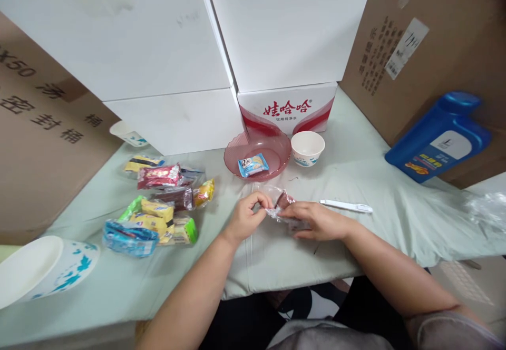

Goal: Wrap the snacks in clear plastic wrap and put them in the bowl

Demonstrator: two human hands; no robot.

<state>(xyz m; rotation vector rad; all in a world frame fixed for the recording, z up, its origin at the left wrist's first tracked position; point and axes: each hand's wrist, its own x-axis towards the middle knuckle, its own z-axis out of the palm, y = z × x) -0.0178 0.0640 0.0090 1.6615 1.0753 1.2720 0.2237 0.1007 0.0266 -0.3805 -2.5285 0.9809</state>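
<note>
My left hand (247,215) pinches the edge of a crinkled clear plastic packet (283,200) with a reddish-brown part showing. From the other side, the fingers of my right hand (312,219) close over the same packet and cover much of it. What lies inside is partly hidden. Just beyond the hands stands a pink see-through bowl (275,142) holding a blue wrapped snack (253,165). A white paper cup (308,149) is beside the bowl. To the right of my right hand lies a slim white box cutter or similar tool (346,206).
Several wrapped snacks (158,218) are heaped at left, near a large paper tub (67,268) on its side. White boxes (286,110) stand behind. A blue bottle (438,136) leans by a brown carton (419,49) at right. Crumpled plastic (488,210) lies at the right edge.
</note>
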